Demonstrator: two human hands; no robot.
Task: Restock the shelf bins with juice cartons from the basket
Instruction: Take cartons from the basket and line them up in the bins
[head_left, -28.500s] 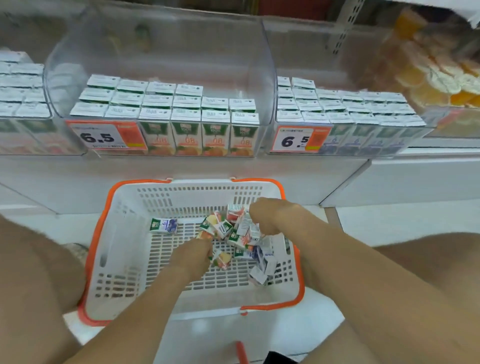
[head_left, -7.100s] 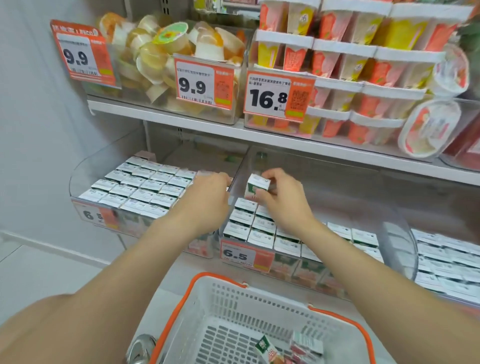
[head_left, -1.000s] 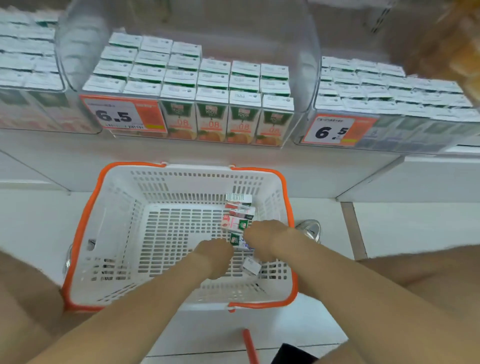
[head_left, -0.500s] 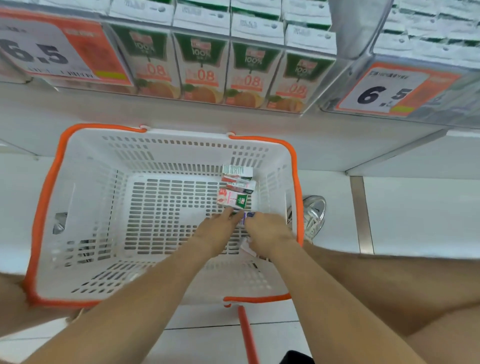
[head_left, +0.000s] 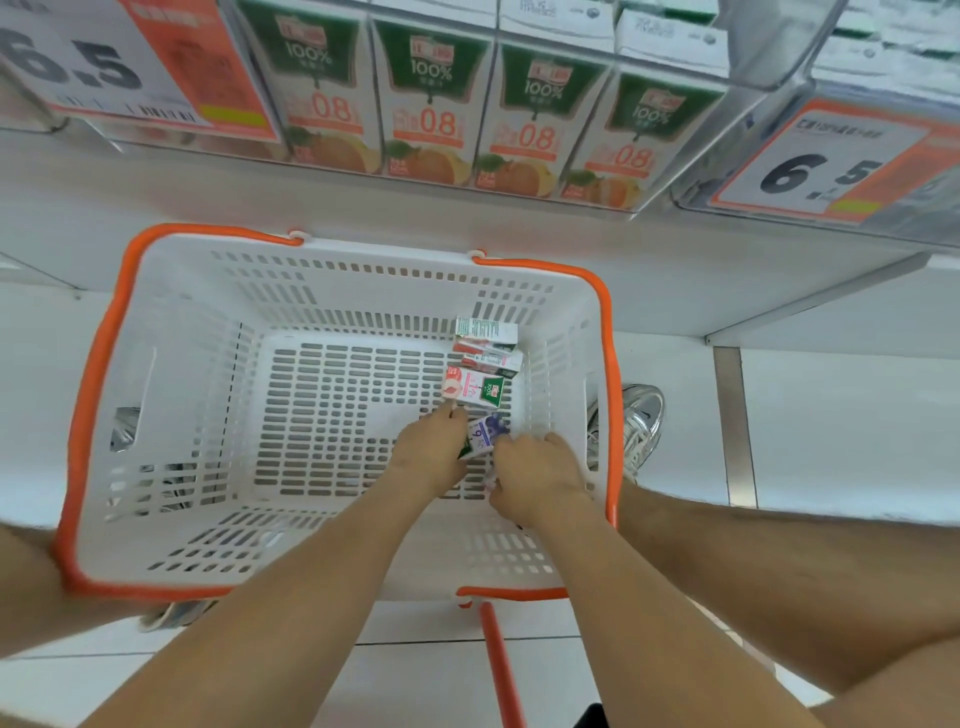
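Observation:
The white basket with an orange rim (head_left: 171, 364) stands on the floor below the shelf. Three juice cartons lie in a row by its right wall: a white one (head_left: 485, 330), a red-striped one (head_left: 491, 359) and a pink one (head_left: 475, 389). Just in front of them, a purple juice carton (head_left: 487, 434) sits between my hands. My left hand (head_left: 431, 452) grips its green end, with a fingertip touching the pink carton. My right hand (head_left: 540, 475) curls over another, mostly hidden carton (head_left: 490, 481) and touches the purple one.
Above the basket, a clear shelf bin (head_left: 769, 57) holds upright orange juice cartons (head_left: 540, 114), with price tags reading 6.5 at left (head_left: 104, 62) and right (head_left: 831, 161). A silver shoe (head_left: 641, 431) stands right of the basket. An orange handle (head_left: 498, 665) hangs down in front.
My view dropped closer to the basket. Both hands closed in on the purple carton and the one beside it; the three cartons by the right wall have not moved.

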